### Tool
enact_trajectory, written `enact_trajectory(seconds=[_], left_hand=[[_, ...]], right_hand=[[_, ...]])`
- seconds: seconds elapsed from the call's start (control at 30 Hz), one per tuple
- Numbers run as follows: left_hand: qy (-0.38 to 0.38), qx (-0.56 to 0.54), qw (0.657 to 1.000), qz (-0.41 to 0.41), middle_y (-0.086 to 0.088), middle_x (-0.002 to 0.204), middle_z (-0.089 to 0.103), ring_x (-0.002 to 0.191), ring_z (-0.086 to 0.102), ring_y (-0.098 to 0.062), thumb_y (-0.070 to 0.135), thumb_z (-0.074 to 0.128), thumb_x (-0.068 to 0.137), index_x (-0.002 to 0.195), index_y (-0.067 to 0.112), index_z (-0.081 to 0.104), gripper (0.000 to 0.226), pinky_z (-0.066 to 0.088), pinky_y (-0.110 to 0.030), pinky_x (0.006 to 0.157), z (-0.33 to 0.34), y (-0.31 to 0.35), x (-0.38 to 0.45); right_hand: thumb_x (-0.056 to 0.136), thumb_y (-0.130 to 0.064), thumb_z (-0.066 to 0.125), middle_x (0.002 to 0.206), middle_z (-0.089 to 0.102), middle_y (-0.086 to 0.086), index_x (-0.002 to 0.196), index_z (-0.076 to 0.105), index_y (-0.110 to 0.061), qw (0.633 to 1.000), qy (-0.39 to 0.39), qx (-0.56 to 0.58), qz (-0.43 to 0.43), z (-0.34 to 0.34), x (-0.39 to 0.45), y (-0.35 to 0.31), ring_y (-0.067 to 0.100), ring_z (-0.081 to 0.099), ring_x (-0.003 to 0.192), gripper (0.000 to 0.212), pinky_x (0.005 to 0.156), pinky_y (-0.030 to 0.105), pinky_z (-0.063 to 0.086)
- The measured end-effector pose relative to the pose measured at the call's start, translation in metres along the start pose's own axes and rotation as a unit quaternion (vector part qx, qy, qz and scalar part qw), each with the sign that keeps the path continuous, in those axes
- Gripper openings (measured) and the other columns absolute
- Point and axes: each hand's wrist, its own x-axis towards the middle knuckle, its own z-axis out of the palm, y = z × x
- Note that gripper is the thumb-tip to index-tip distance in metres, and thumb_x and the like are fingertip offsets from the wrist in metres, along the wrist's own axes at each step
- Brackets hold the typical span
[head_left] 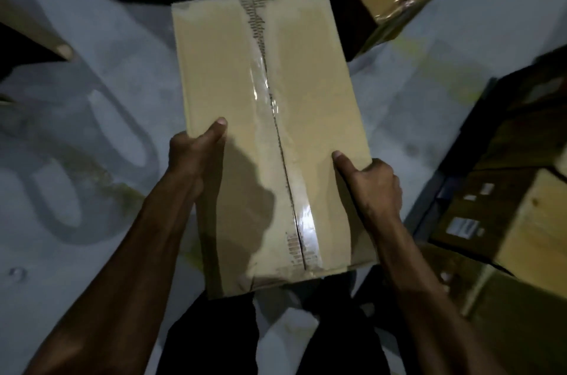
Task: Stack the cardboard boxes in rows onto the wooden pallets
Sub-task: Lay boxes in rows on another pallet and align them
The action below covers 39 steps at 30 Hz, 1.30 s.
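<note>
Keep the cardboard box (pixel 270 135) level and carry it square to the row before lowering it. The box is held above the floor (pixel 101 83), in front of the body. Left hand (pixel 196 156) and right hand (pixel 371 187) each grip a long side, thumbs on top, fingers curled around the edges.

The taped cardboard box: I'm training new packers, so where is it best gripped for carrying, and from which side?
Probably by its two long side edges, one hand from each side, near the end closest to the body. The taped cardboard box is long and flat, and here the left hand and right hand hold it so, thumbs on top. Each grip stays clear of the taped centre seam.
</note>
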Motion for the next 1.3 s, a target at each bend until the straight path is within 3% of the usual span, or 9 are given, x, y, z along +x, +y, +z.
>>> enact_trajectory(seconds=[0.13,0.3,0.4,0.5,0.6,0.73,0.93,1.1,1.3], left_hand=[[-0.046,0.024,0.995,0.088,0.003,0.104,0.074,0.099,0.069,-0.017,0.043,0.080,0.082,0.110,0.018,0.071,0.039,0.053,-0.029,0.092,-0.001,0.071,-0.083],[-0.108,0.033,0.981,0.160,0.003,0.098,0.075,0.092,0.071,-0.020,0.057,0.080,0.069,0.107,0.019,0.072,0.054,0.058,-0.040,0.092,0.003,0.140,-0.161],[-0.138,0.032,0.969,0.205,0.006,0.092,0.072,0.086,0.070,-0.014,0.051,0.081,0.072,0.092,0.024,0.067,0.036,0.058,-0.035,0.087,0.011,0.175,-0.192],[-0.161,0.060,0.956,0.237,0.006,0.096,0.076,0.088,0.073,-0.016,0.061,0.080,0.059,0.095,0.028,0.071,0.049,0.060,-0.041,0.087,0.026,0.203,-0.217],[-0.193,0.071,0.941,0.267,0.006,0.097,0.076,0.090,0.073,-0.018,0.060,0.080,0.058,0.090,0.029,0.071,0.045,0.060,-0.042,0.088,0.050,0.221,-0.236],[-0.228,0.104,0.924,0.289,0.007,0.092,0.073,0.092,0.071,-0.020,0.053,0.081,0.070,0.095,0.021,0.072,0.042,0.058,-0.035,0.088,0.098,0.234,-0.257],[-0.274,0.123,0.911,0.284,0.007,0.097,0.077,0.093,0.073,-0.018,0.063,0.083,0.055,0.099,0.023,0.075,0.060,0.059,-0.045,0.091,0.196,0.246,-0.270],[-0.286,0.134,0.904,0.288,0.006,0.093,0.076,0.090,0.073,-0.019,0.060,0.081,0.060,0.097,0.018,0.075,0.056,0.060,-0.043,0.089,0.293,0.252,-0.282],[-0.311,0.170,0.885,0.301,0.002,0.090,0.076,0.088,0.072,-0.021,0.054,0.082,0.070,0.087,0.019,0.072,0.040,0.059,-0.042,0.089,0.399,0.271,-0.305]], right_hand=[[0.080,-0.079,0.056,0.108,0.067,0.007,0.110,0.066,-0.016,0.996,0.063,0.061,0.010,-0.077,-0.067,-0.012,0.030,0.061,0.097,0.070,0.081,0.036,0.047],[0.079,-0.079,0.056,0.118,0.068,0.013,0.117,0.066,-0.015,0.981,0.153,0.117,0.024,-0.147,-0.131,-0.021,0.036,0.061,0.108,0.075,0.085,0.036,0.047],[0.070,-0.087,0.048,0.114,0.068,0.011,0.115,0.066,-0.017,0.969,0.193,0.149,0.035,-0.171,-0.157,-0.024,0.035,0.062,0.106,0.086,0.092,0.045,0.052],[0.062,-0.092,0.042,0.112,0.068,0.009,0.114,0.065,-0.018,0.955,0.230,0.179,0.049,-0.193,-0.176,-0.025,0.034,0.062,0.105,0.094,0.092,0.047,0.052],[0.061,-0.093,0.043,0.112,0.067,0.007,0.116,0.064,-0.017,0.941,0.252,0.213,0.070,-0.213,-0.184,-0.019,0.032,0.062,0.104,0.096,0.093,0.048,0.052],[0.064,-0.093,0.048,0.103,0.067,0.004,0.106,0.064,-0.019,0.926,0.266,0.253,0.092,-0.240,-0.179,-0.001,0.029,0.064,0.098,0.087,0.090,0.051,0.054],[0.074,-0.084,0.055,0.100,0.066,0.005,0.106,0.063,-0.017,0.908,0.291,0.274,0.126,-0.289,-0.128,0.033,0.028,0.063,0.093,0.075,0.085,0.045,0.055],[0.061,-0.094,0.043,0.103,0.069,0.007,0.107,0.065,-0.015,0.901,0.298,0.280,0.144,-0.340,-0.067,0.062,0.032,0.064,0.096,0.095,0.087,0.047,0.054],[0.077,-0.083,0.052,0.100,0.067,0.008,0.103,0.064,-0.014,0.891,0.320,0.275,0.165,-0.405,-0.012,0.095,0.032,0.062,0.092,0.075,0.086,0.047,0.054]])
